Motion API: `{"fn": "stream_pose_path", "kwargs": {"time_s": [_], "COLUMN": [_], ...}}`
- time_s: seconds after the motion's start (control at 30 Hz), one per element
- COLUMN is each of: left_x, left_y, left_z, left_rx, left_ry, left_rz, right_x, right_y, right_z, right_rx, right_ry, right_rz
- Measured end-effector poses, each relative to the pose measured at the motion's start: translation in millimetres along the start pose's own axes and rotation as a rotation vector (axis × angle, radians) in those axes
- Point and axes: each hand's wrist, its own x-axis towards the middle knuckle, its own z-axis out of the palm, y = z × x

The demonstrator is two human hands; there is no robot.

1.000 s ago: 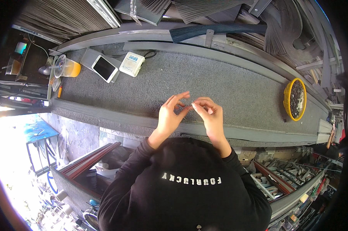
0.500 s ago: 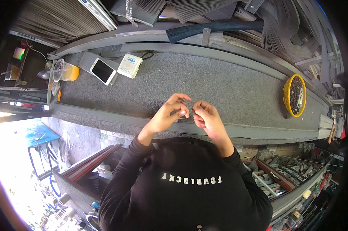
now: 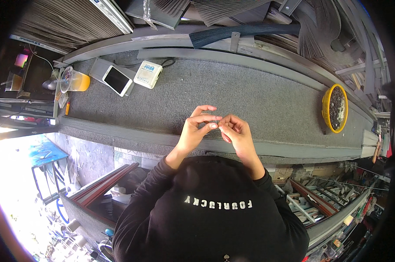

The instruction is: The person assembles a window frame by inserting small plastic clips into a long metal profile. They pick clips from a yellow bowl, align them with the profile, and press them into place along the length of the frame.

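Above the near edge of the grey carpeted bench (image 3: 267, 100), my two hands meet at the fingertips. My left hand (image 3: 197, 129) has its thumb and index finger brought together at the right hand's fingers, while another finger stretches out above. My right hand (image 3: 235, 131) is closed, thumb pressed against curled fingers. Whatever lies between the fingertips is too small to make out. Nearest on the bench top are a white box-shaped device (image 3: 147, 74) with a dark cable and a white smartphone (image 3: 117, 81) leaning on a grey block.
A yellow bowl (image 3: 334, 108) of small dark and pale pieces sits at the bench's right end. At the left end stand a plastic cup of orange drink (image 3: 75, 81) and an orange lighter-like object (image 3: 67, 108). Pleated dark mesh (image 3: 223, 11) hangs over the far edge.
My left hand has moved right, and its fingertips now touch those of my right hand; they were apart before. The right hand has barely shifted.
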Motion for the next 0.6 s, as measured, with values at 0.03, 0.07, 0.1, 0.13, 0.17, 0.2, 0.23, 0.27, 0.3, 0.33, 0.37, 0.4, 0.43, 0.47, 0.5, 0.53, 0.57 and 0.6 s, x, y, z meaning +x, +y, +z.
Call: {"fn": "stream_pose_path", "kwargs": {"time_s": [0.03,0.07,0.1,0.13,0.17,0.2,0.23,0.27,0.3,0.33,0.37,0.4,0.43,0.47,0.5,0.53,0.57,0.6], "left_x": [1.1,2.2,3.5,4.6,5.1,5.7,6.0,6.2,6.5,6.3,6.9,7.6,7.9,8.3,7.5,7.0,6.8,6.6], "left_y": [-0.3,-0.8,-1.5,-2.3,-2.9,-3.3,-3.4,-3.0,-2.0,-0.7,1.2,3.4,5.6,7.6,9.6,11.3,12.8,14.0], "left_z": [-0.7,-1.5,-2.2,-2.9,-3.5,-4.3,-5.4,-7.1,-9.5,-12.2,-15.9,-20.1,-23.3,-25.6,-27.0,-27.4,-26.6,-24.6], "left_rx": [0.024,0.036,0.044,0.053,0.099,0.146,0.204,0.17,0.147,0.127,0.185,0.246,0.316,0.323,0.358,0.394,0.435,0.417], "left_ry": [-0.011,-0.006,-0.006,-0.007,0.001,0.008,0.017,0.024,0.033,0.04,0.064,0.088,0.115,0.159,0.171,0.183,0.205,0.227], "left_rz": [0.011,0.001,0.002,0.003,0.016,0.03,0.059,0.032,0.02,0.015,0.032,0.056,0.074,0.081,0.082,0.083,0.097,0.101], "right_x": [-0.1,-0.1,-0.1,0.1,0.2,0.4,0.7,0.9,1.1,1.1,1.0,0.8,0.1,-0.3,-1.0,-1.2,-1.6,-1.9], "right_y": [0.6,1.2,1.9,2.3,2.5,2.2,1.6,0.5,-1.0,-2.7,-4.6,-6.2,-7.6,-8.3,-7.6,-6.4,-4.5,-2.5], "right_z": [-1.1,-1.9,-2.6,-3.1,-3.4,-3.6,-3.7,-3.9,-4.4,-4.9,-6.0,-7.2,-8.8,-10.4,-11.0,-11.5,-11.4,-11.0], "right_rx": [0.002,0.005,0.002,0.001,0.003,-0.002,-0.004,-0.005,-0.031,-0.057,-0.082,-0.177,-0.27,-0.358,-0.389,-0.415,-0.436,-0.436], "right_ry": [-0.003,-0.005,-0.005,-0.004,0.0,0.001,0.006,0.014,0.04,0.07,0.079,0.111,0.123,0.142,0.138,0.141,0.147,0.152], "right_rz": [0.006,0.014,0.014,0.014,0.008,0.02,0.027,0.035,0.026,0.017,0.014,-0.01,-0.028,-0.06,-0.045,-0.044,-0.049,-0.045]}}
